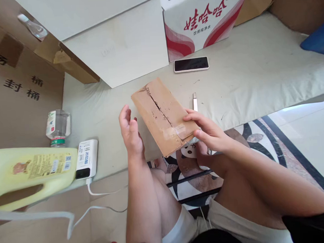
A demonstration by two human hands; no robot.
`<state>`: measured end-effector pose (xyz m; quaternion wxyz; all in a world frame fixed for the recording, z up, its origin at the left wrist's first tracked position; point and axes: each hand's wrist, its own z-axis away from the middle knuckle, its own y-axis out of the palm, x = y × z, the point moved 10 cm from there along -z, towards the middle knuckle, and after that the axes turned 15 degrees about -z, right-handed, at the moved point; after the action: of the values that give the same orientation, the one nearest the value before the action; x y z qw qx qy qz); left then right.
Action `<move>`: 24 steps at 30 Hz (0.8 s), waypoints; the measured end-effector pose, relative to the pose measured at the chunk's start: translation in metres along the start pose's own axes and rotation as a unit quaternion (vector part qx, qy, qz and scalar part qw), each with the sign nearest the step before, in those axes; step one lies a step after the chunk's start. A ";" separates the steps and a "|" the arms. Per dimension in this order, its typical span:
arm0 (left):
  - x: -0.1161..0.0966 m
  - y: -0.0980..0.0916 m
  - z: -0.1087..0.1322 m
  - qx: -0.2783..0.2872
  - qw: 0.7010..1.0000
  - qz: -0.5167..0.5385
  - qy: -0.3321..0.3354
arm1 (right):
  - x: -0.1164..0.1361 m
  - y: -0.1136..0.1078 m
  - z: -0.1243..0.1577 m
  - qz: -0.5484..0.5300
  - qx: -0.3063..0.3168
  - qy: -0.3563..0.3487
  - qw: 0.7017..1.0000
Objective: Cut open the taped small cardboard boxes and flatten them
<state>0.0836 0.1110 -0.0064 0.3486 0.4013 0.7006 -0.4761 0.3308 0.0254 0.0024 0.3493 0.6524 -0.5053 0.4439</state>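
Head view: your right hand [212, 133] has hold of the cardboard box [152, 123] at its right near end, thumb and forefinger parted along the edge; the other fingers are largely hidden. Your left hand [132, 135] hangs just left of the box, palm turned toward it, fingers loosely curled with a gap before the thumb, holding nothing. The box sits between your hands, tilted, over the near edge of the pale cloth-covered counter [259, 70]; whether its underside touches the cloth, you cannot tell from here. A ragged dark slit runs along its upper face, and clear tape [174, 131] crosses the slit toward the near end.

The step in hand looks like steadying and turning the box one-handed. Your next move probably calls for the left hand to brace the free left side, since a grip at one end alone could let the box swing.

Just beyond your right fingers lies a white-handled tool [195, 103], metal tip pointing far. Farther back, a phone [191, 64] lies before a red-and-white carton [201, 30]. Well to your left are a white power bank [88, 157] and a yellow jug [47, 153].
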 end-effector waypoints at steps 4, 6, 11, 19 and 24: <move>-0.024 0.013 0.005 0.043 0.990 -0.067 0.116 | 0.002 0.005 0.001 0.002 0.012 0.000 1.000; -0.023 0.015 0.006 0.042 0.990 -0.074 0.115 | 0.004 0.003 0.001 0.017 -0.001 -0.003 1.000; -0.019 0.017 0.007 0.025 0.991 -0.068 0.112 | -0.003 -0.026 0.000 0.080 -0.125 0.049 0.988; -0.019 0.017 0.006 0.020 0.991 -0.064 0.112 | -0.053 -0.038 0.003 0.433 0.005 0.354 0.829; -0.023 0.016 0.007 0.017 0.991 -0.067 0.113 | -0.043 -0.045 0.000 0.432 -0.040 0.320 0.843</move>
<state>0.1087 0.1026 0.0052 0.2274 0.4105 0.7527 -0.4617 0.3707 0.0512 -0.0376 0.2901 0.1759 -0.6134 0.7132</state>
